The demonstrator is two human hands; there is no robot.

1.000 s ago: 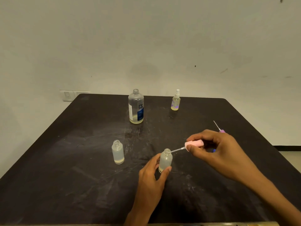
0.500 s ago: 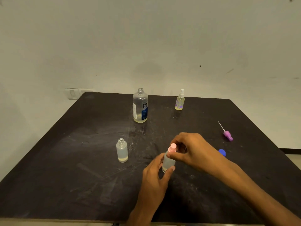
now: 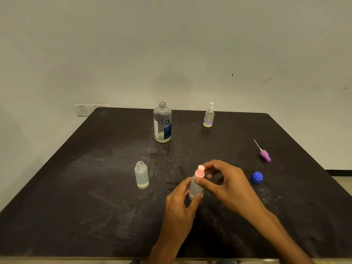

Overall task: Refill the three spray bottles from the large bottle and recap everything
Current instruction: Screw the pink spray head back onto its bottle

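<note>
1. Pink plastic marks the spray cap (image 3: 200,170) I watch sitting on the small frosted bottle (image 3: 194,188); my right hand (image 3: 226,184) pinches that cap between thumb and curled fingers.
2. My left hand (image 3: 181,203) grips the frosted bottle's body from below the cap, fingers and thumb wrapped round it, the bottle standing on the dark counter (image 3: 76,206).
3. Left of the left hand stands an uncapped spray bottle (image 3: 141,175), upright, with a little liquid at its base.
4. Beyond both hands, the large bottle (image 3: 162,122) stands open-necked, mostly empty.
5. Farther right of it, a third spray bottle (image 3: 209,115) stands with its white sprayer on.
6. Right of my right hand lies a blue cap (image 3: 257,177); beyond that, a purple spray cap (image 3: 264,154) lies on its side with its dip tube pointing away.
</note>
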